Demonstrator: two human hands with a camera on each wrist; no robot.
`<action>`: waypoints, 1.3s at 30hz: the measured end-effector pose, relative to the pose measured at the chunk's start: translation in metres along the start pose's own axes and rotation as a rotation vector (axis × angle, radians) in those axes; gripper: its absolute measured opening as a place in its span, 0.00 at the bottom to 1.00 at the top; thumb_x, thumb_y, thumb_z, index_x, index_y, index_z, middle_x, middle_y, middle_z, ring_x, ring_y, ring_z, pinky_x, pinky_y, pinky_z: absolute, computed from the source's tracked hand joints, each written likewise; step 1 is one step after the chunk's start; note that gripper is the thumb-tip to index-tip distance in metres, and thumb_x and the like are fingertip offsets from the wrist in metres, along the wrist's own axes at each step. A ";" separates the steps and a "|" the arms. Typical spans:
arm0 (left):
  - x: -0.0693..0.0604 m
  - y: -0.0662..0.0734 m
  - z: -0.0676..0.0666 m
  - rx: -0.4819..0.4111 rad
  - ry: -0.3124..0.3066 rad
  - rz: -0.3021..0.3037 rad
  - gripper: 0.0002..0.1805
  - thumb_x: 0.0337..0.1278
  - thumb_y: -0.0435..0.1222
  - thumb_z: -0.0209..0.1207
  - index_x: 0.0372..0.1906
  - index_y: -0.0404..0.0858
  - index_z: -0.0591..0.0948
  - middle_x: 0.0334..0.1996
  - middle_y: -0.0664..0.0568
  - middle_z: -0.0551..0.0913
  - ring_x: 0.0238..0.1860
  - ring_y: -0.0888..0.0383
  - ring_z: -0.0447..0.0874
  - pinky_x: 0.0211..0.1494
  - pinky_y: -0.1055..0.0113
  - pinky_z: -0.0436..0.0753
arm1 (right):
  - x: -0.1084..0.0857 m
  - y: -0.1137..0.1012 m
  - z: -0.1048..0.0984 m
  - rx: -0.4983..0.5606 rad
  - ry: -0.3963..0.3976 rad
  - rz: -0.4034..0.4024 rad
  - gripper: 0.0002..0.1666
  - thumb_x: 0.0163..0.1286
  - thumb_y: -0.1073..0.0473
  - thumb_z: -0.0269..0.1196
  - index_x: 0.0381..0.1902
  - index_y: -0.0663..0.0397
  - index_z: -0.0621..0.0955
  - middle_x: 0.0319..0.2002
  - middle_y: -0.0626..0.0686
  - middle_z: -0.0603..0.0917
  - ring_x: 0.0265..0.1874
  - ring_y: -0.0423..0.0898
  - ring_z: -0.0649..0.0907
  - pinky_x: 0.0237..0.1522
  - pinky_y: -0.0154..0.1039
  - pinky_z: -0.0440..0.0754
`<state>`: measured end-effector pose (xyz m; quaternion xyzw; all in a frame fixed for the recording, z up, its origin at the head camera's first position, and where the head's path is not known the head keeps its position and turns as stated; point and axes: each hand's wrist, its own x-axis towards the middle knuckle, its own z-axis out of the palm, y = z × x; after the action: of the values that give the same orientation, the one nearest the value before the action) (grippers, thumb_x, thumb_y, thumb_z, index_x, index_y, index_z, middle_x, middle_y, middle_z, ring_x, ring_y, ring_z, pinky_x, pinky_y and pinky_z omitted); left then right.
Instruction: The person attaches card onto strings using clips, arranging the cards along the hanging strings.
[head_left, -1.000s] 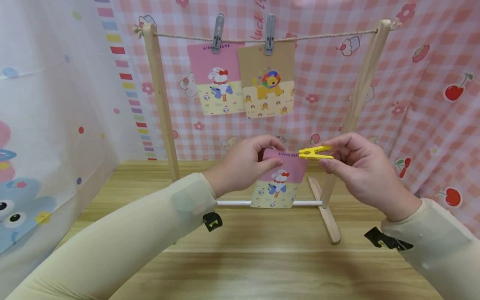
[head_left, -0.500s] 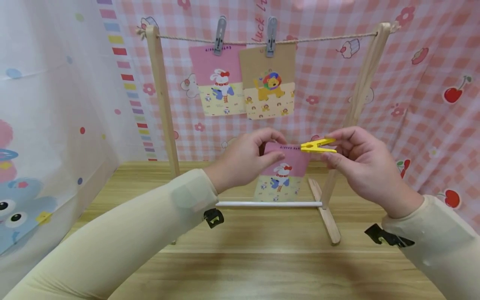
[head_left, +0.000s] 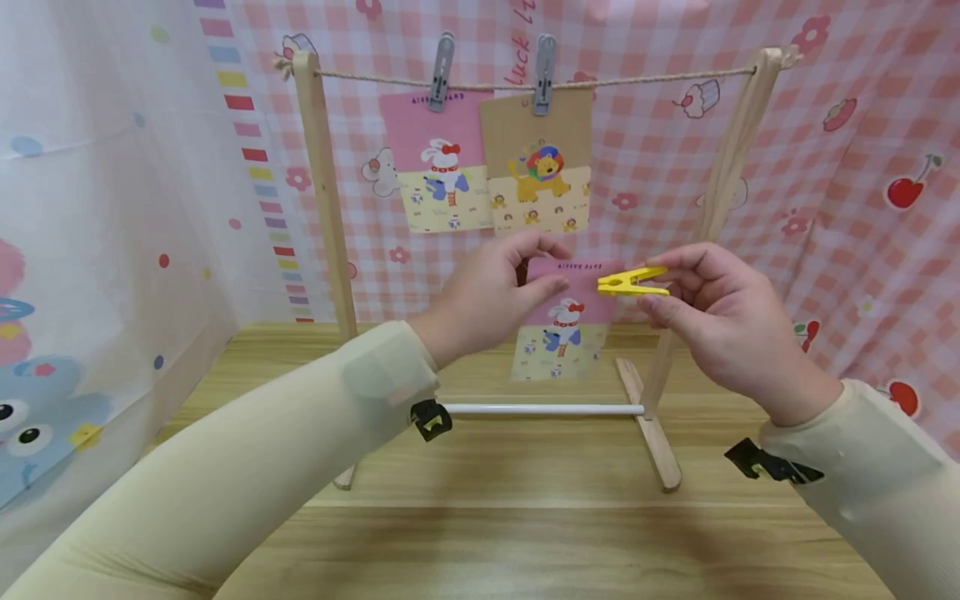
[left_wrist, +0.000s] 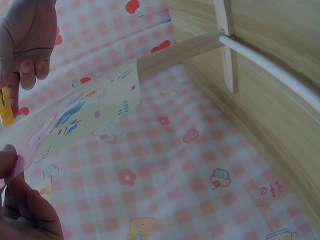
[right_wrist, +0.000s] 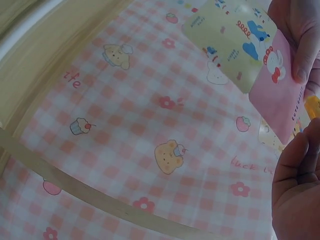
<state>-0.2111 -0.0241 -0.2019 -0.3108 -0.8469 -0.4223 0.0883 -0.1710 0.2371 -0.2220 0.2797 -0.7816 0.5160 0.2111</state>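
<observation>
My left hand [head_left: 491, 292] pinches a pink and yellow card [head_left: 564, 329] by its upper left part, thumb in front and fingers behind. The card carries a rabbit picture and hangs below the rope. In my right hand [head_left: 720, 321] a yellow clothespin [head_left: 632, 282] is pinched between thumb and fingers. Its tip overlaps the card's upper right area in the head view; whether it touches I cannot tell. The left wrist view has the card [left_wrist: 95, 107] slanting out from the left fingers. From the right wrist, the card's printed face [right_wrist: 272, 82] shows.
A rope [head_left: 652, 78] spans two wooden posts [head_left: 324, 192]. Grey clothespins [head_left: 441, 73] hold a rabbit card [head_left: 442, 200] and a lion card [head_left: 536, 179] on its left half. A white bar [head_left: 540, 409] joins the stand low down, above the wooden table [head_left: 480, 533]. Checked cloth [head_left: 652, 150] hangs behind.
Both hands have risen, lifting the rabbit card and the yellow clothespin toward the rope. The card's lower edge now sits above the white bar. The hanging cards stay in place.
</observation>
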 end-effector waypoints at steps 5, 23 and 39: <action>0.007 0.003 -0.004 -0.018 0.044 0.020 0.13 0.74 0.42 0.64 0.58 0.47 0.83 0.26 0.51 0.73 0.26 0.57 0.68 0.28 0.69 0.68 | 0.008 -0.004 -0.001 0.039 0.009 -0.014 0.21 0.70 0.80 0.62 0.53 0.54 0.81 0.41 0.43 0.91 0.32 0.38 0.87 0.35 0.27 0.86; 0.030 0.018 -0.015 -0.042 0.179 0.068 0.14 0.74 0.40 0.64 0.59 0.44 0.82 0.28 0.51 0.77 0.25 0.61 0.69 0.26 0.71 0.71 | 0.046 -0.034 -0.008 -0.129 0.071 -0.034 0.12 0.72 0.73 0.66 0.50 0.57 0.83 0.42 0.36 0.91 0.31 0.36 0.87 0.36 0.26 0.86; 0.044 0.039 -0.021 -0.041 0.199 0.012 0.15 0.76 0.43 0.61 0.62 0.49 0.80 0.37 0.54 0.79 0.30 0.57 0.71 0.30 0.69 0.73 | 0.077 -0.053 -0.022 -0.196 0.143 -0.052 0.10 0.71 0.69 0.69 0.47 0.53 0.86 0.38 0.34 0.91 0.28 0.36 0.87 0.34 0.24 0.85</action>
<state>-0.2248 -0.0028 -0.1445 -0.2742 -0.8232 -0.4678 0.1683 -0.1936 0.2243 -0.1291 0.2403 -0.8039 0.4499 0.3058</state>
